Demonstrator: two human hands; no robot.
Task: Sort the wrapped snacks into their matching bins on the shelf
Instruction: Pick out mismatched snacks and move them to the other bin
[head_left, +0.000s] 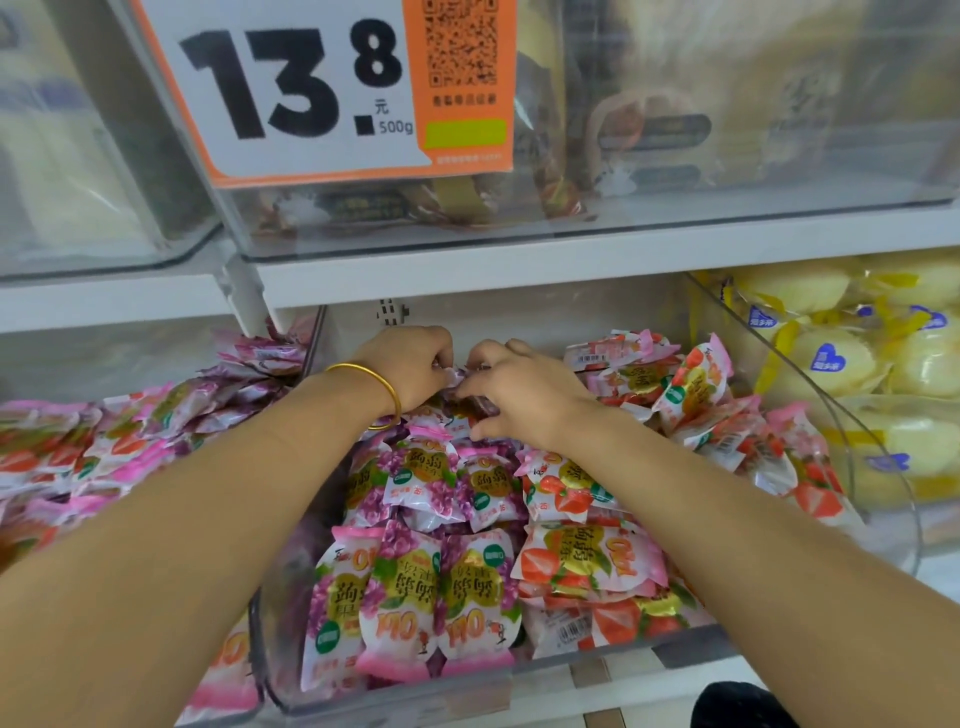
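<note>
A clear middle bin (691, 644) holds purple grape jelly packs (441, 587) on its left side and red strawberry jelly packs (587, 566) on its right. Both my hands reach to the back of this bin. My left hand (415, 364), with a gold bangle on the wrist, pinches a small purple-white wrapped pack (457, 378) with curled fingers. My right hand (524, 389) pinches the same pack from the other side. Most of that pack is hidden by my fingers.
The bin on the left (104, 447) holds mixed strawberry and grape packs. A clear bin on the right (883, 519) holds yellow wrapped cakes (826, 358). The shelf above (519, 270) hangs low over my hands and carries a price card (311, 88) and further bins.
</note>
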